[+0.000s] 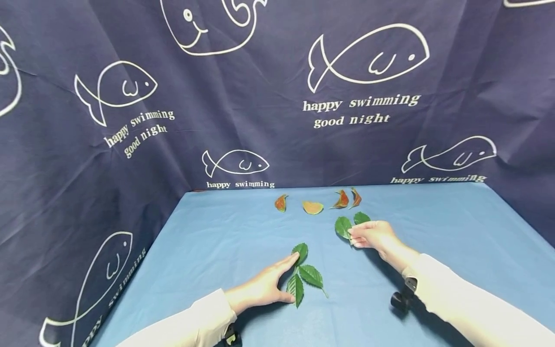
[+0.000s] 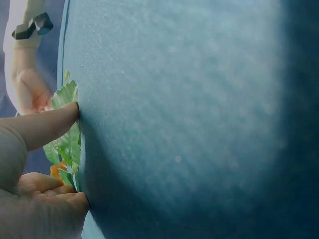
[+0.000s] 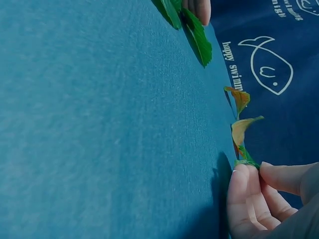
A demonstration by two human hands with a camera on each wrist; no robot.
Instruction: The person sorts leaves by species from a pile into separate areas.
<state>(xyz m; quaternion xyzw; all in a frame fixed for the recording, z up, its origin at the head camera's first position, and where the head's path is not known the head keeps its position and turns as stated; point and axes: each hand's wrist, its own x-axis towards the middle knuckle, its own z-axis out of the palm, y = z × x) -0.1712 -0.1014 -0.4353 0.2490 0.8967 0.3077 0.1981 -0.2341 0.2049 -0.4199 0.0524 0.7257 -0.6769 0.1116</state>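
Note:
My right hand (image 1: 375, 238) pinches a green leaf (image 1: 342, 226) near its stem, between thumb and fingertips, just above the blue cloth. Right behind that hand lies another green leaf (image 1: 361, 218), partly hidden by it. My left hand (image 1: 264, 285) rests low at the cloth with thumb and fingers spread apart. Its fingertips touch an upper green leaf (image 1: 302, 251), and the thumb is at the tip of a lower toothed leaf (image 1: 296, 289). A third leaf (image 1: 311, 274) lies beside these two, stem pointing right. The left wrist view shows the thumb (image 2: 50, 124) in front of the leaves.
Along the back of the blue cloth (image 1: 208, 231) lie several dry leaves: a reddish one (image 1: 281, 203), a yellow one (image 1: 312, 207) and two curled brown-red ones (image 1: 341, 199) to the right. A dark curtain (image 1: 277, 120) with white fish drawings stands behind and at the sides.

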